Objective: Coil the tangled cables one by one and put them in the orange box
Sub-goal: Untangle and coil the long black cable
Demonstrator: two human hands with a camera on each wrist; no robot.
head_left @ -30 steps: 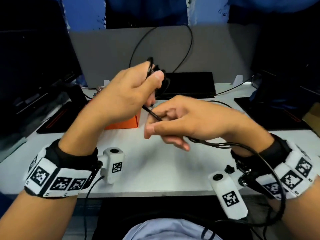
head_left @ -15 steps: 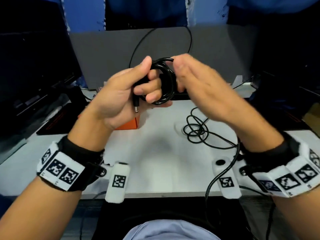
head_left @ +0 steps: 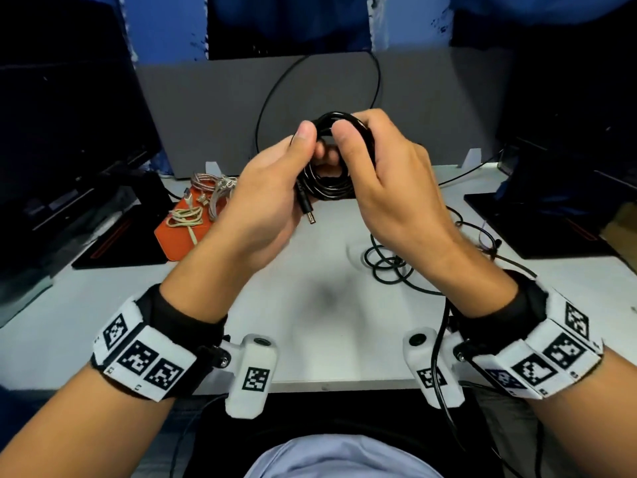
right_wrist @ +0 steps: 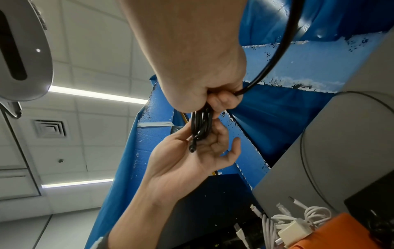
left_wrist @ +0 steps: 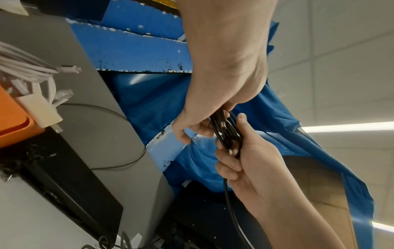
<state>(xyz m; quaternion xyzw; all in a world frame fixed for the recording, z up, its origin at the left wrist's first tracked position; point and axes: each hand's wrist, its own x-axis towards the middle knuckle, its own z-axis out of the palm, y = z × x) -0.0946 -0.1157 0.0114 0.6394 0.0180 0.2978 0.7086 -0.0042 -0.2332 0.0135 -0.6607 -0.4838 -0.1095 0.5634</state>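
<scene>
Above the counter (head_left: 327, 305) we note both hands, left (head_left: 265, 201) and right (head_left: 389, 177), gripping one black coil (head_left: 331, 188); loose cable (head_left: 389, 267) lies below

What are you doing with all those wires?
A person is winding a black cable into a coil. The left hand holds the loops, with the plug end poking out below, and the right hand grips the coil too. The rest of that cable lies loose on the white table. A few light-coloured cables sit piled on the orange box at the left.
</scene>
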